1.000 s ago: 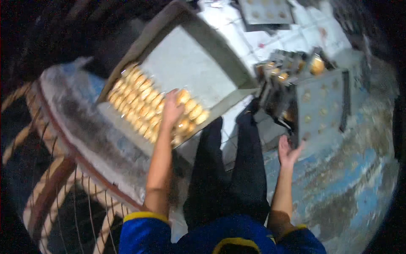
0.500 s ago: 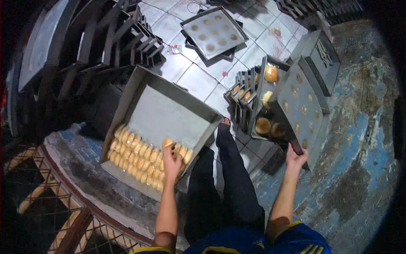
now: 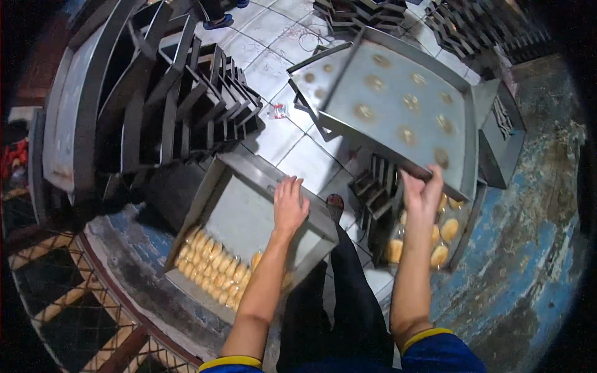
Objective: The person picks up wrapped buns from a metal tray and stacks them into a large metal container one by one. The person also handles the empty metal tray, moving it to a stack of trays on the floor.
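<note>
My right hand (image 3: 424, 191) grips the near edge of a metal baking tray (image 3: 392, 81), which is tilted, has no buns on it and bears round brown marks. Under that tray, another tray holds several golden buns (image 3: 439, 255), partly hidden by my right forearm. My left hand (image 3: 290, 206) has its fingers stretched out over the right side of a deep metal box (image 3: 245, 202), with nothing in it. Small golden buns (image 3: 211, 264) in clear wrap stand in tight rows along the box's near side; my left forearm covers part of them.
Stacked metal trays (image 3: 155, 99) rise at the left, and more stacks (image 3: 360, 15) stand at the back. A marked tray (image 3: 311, 81) lies on the tiled floor (image 3: 298, 158). A metal grille (image 3: 81, 298) borders the lower left. Another person's foot (image 3: 219, 22) shows at the top.
My right hand has lifted the marked tray and moved it up and leftward, uncovering buns beneath. The left hand has let go of a bun and moved away from the rows. The view has shifted.
</note>
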`<state>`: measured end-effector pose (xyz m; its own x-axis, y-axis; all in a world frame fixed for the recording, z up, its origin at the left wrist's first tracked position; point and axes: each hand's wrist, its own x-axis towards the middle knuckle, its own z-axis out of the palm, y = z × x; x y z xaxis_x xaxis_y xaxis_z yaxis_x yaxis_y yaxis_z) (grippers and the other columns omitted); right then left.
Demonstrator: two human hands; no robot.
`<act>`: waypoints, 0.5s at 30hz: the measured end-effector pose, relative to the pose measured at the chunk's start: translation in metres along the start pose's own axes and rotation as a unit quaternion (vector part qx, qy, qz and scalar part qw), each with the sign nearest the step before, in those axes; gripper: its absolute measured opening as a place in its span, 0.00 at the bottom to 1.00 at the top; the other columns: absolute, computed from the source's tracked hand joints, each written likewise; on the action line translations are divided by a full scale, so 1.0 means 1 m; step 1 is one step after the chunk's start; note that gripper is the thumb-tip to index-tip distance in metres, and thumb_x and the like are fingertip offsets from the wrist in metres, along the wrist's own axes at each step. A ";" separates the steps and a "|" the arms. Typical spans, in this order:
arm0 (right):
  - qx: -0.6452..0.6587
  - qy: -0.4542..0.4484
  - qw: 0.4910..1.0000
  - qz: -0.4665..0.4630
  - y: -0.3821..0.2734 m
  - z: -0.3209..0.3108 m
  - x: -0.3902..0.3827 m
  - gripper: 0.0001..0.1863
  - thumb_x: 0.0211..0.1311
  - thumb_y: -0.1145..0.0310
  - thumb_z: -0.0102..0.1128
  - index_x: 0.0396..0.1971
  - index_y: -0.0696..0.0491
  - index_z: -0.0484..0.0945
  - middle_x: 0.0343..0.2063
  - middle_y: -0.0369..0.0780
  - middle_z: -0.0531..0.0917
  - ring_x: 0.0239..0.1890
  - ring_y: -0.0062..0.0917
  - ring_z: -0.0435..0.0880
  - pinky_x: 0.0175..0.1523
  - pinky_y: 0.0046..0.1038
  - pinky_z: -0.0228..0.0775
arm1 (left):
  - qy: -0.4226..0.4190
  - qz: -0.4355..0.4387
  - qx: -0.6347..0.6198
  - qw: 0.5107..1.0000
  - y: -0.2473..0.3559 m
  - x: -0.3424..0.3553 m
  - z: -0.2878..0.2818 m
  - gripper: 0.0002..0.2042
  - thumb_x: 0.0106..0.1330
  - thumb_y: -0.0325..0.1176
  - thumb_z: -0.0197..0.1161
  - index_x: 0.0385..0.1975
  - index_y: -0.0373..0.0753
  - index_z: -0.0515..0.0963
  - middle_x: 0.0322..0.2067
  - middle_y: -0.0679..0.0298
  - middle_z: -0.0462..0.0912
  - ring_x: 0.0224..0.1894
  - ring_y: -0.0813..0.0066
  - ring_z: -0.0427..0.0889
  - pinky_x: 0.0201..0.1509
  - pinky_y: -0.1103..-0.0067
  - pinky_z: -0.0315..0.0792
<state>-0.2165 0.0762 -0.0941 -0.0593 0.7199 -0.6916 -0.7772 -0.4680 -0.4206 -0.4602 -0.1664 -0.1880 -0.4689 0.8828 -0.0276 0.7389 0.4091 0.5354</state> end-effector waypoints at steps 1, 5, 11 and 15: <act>0.011 -0.043 0.999 0.017 0.015 0.014 0.047 0.22 0.64 0.67 0.59 0.55 0.59 0.71 0.55 0.51 0.80 0.63 0.47 0.77 0.75 0.60 0.59 | 0.006 -0.013 0.026 1.000 -0.011 0.008 0.018 0.23 0.63 0.34 0.63 0.59 0.37 0.77 0.60 0.51 0.79 0.69 0.50 0.71 0.75 0.54 0.60; -0.048 0.017 0.999 0.001 0.095 0.076 0.184 0.24 0.62 0.64 0.59 0.56 0.58 0.72 0.55 0.50 0.82 0.59 0.50 0.80 0.72 0.57 0.65 | -0.038 -0.035 0.104 0.993 -0.002 0.010 0.043 0.22 0.62 0.37 0.64 0.56 0.39 0.79 0.58 0.56 0.81 0.66 0.56 0.73 0.71 0.58 0.62; -0.046 0.083 0.995 0.028 0.210 0.084 0.390 0.21 0.62 0.64 0.57 0.55 0.52 0.74 0.51 0.46 0.84 0.55 0.46 0.83 0.65 0.60 0.70 | -0.039 -0.129 0.150 0.979 -0.002 0.025 0.058 0.18 0.61 0.36 0.63 0.52 0.44 0.82 0.53 0.65 0.85 0.57 0.66 0.80 0.67 0.62 0.63; -0.037 0.149 0.988 -0.013 0.289 0.058 0.455 0.22 0.65 0.63 0.52 0.57 0.55 0.70 0.57 0.48 0.80 0.58 0.48 0.82 0.65 0.62 0.70 | -0.066 -0.126 0.163 0.976 -0.012 0.030 0.055 0.21 0.58 0.34 0.68 0.54 0.46 0.81 0.51 0.65 0.85 0.58 0.64 0.79 0.62 0.63 0.63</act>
<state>-0.5045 0.2977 -0.4965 0.1564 0.5550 -0.8170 -0.7269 -0.4954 -0.4756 -0.4562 -0.1325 -0.2421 -0.6048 0.7585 -0.2428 0.7337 0.6492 0.2005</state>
